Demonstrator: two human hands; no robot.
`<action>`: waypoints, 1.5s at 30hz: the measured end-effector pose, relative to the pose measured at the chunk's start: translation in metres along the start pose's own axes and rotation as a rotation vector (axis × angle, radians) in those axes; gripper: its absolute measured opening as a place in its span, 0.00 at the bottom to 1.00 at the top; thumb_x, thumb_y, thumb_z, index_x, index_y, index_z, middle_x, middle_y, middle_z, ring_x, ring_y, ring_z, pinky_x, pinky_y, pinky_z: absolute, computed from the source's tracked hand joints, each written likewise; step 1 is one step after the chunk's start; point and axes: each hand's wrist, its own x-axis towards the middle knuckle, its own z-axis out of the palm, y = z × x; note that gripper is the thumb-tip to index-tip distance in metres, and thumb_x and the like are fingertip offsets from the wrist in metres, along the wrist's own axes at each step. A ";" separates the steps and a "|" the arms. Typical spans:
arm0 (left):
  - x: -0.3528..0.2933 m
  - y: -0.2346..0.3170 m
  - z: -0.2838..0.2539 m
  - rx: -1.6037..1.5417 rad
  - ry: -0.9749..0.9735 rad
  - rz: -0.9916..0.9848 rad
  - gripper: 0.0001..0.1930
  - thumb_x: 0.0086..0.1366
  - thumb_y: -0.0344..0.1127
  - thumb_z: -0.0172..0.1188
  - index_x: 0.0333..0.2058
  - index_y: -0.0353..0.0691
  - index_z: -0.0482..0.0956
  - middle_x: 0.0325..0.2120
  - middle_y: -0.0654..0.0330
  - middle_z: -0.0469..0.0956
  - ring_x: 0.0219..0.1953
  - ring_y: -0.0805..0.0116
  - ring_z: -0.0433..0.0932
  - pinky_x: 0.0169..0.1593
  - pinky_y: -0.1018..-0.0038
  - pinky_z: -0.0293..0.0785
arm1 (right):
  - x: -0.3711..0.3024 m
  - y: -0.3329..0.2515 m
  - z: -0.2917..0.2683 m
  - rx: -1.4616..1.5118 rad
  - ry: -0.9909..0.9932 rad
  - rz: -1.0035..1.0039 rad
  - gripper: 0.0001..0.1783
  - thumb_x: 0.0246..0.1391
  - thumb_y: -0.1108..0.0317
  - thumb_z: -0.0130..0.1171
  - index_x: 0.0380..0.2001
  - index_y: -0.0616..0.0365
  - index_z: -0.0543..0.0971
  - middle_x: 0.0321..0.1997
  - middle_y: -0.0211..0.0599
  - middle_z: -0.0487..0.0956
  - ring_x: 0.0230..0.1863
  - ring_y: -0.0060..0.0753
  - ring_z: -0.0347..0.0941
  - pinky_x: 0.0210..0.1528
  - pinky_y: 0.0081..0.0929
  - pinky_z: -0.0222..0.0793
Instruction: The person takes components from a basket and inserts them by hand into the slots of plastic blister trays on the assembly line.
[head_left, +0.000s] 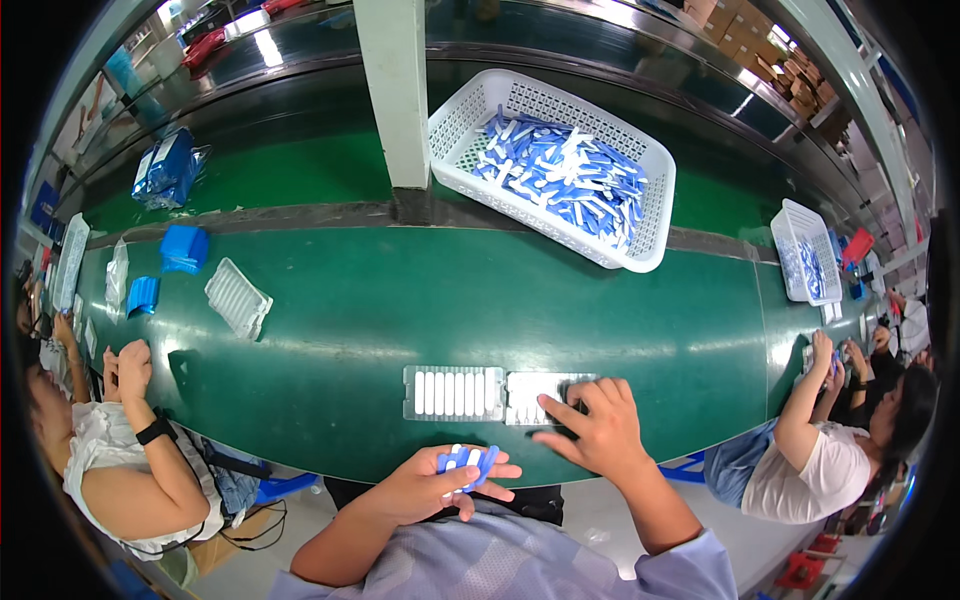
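My left hand (428,487) is closed round several small blue-and-white plastic sticks (466,462), near the table's front edge. Over a clear plastic tray (512,410) is my right hand (594,420), fingers apart, its index fingertip at the white pieces inside. The hand covers that tray's right part, and I see nothing held in it. Directly left of it, nearly touching, lies another clear tray (409,396) holding a row of several white sticks (450,393).
A white perforated basket (652,230) heaped with blue-and-white sticks (565,175) stands beyond the green table (360,290), beside a white post (392,90). An unfilled clear tray (238,299) and blue packets (184,248) lie left. People sit at both sides; another basket (806,250) stands right.
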 end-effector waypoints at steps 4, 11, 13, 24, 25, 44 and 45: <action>-0.008 0.001 -0.002 0.001 0.001 0.033 0.21 0.75 0.34 0.51 0.62 0.30 0.66 0.60 0.40 0.71 0.54 0.50 0.80 0.31 0.73 0.79 | 0.008 0.000 -0.018 0.189 -0.099 0.075 0.24 0.42 0.48 0.72 0.42 0.45 0.85 0.32 0.29 0.71 0.35 0.34 0.66 0.41 0.36 0.59; -0.001 0.001 0.005 0.002 -0.055 0.032 0.22 0.75 0.34 0.50 0.63 0.30 0.65 0.62 0.40 0.69 0.56 0.47 0.78 0.33 0.74 0.79 | 0.009 -0.035 -0.014 0.540 0.088 0.169 0.22 0.42 0.61 0.74 0.42 0.55 0.84 0.27 0.28 0.75 0.31 0.32 0.70 0.39 0.31 0.59; 0.003 -0.003 0.007 0.017 -0.077 -0.013 0.23 0.75 0.34 0.50 0.64 0.29 0.64 0.62 0.41 0.68 0.56 0.47 0.78 0.33 0.73 0.79 | 0.015 -0.049 -0.016 0.673 -0.048 0.201 0.14 0.44 0.65 0.73 0.36 0.55 0.86 0.26 0.28 0.76 0.29 0.30 0.71 0.39 0.30 0.60; -0.005 0.009 0.003 -0.139 0.026 -0.027 0.28 0.65 0.23 0.47 0.65 0.24 0.61 0.62 0.35 0.66 0.58 0.41 0.75 0.35 0.70 0.79 | -0.009 -0.015 0.002 0.082 0.065 0.126 0.13 0.43 0.65 0.74 0.35 0.50 0.85 0.25 0.24 0.70 0.30 0.30 0.66 0.41 0.34 0.59; -0.005 0.008 0.001 -0.127 0.009 0.000 0.28 0.66 0.24 0.47 0.64 0.24 0.61 0.62 0.35 0.66 0.58 0.40 0.75 0.35 0.70 0.79 | -0.012 -0.019 0.004 0.112 0.010 0.157 0.13 0.46 0.63 0.72 0.37 0.50 0.85 0.26 0.24 0.69 0.32 0.31 0.66 0.42 0.34 0.59; -0.004 -0.004 -0.006 -0.073 -0.167 -0.024 0.24 0.73 0.32 0.47 0.64 0.26 0.61 0.64 0.38 0.65 0.58 0.44 0.75 0.38 0.71 0.77 | 0.002 -0.031 -0.008 0.799 0.330 0.494 0.07 0.40 0.79 0.73 0.26 0.58 0.86 0.23 0.30 0.78 0.24 0.23 0.69 0.30 0.21 0.63; -0.006 -0.003 -0.007 -0.090 -0.126 0.004 0.24 0.71 0.29 0.47 0.64 0.26 0.63 0.63 0.36 0.66 0.57 0.43 0.76 0.37 0.71 0.77 | 0.001 -0.019 -0.009 0.562 0.363 0.408 0.08 0.40 0.78 0.73 0.25 0.57 0.85 0.23 0.29 0.78 0.24 0.25 0.69 0.31 0.23 0.62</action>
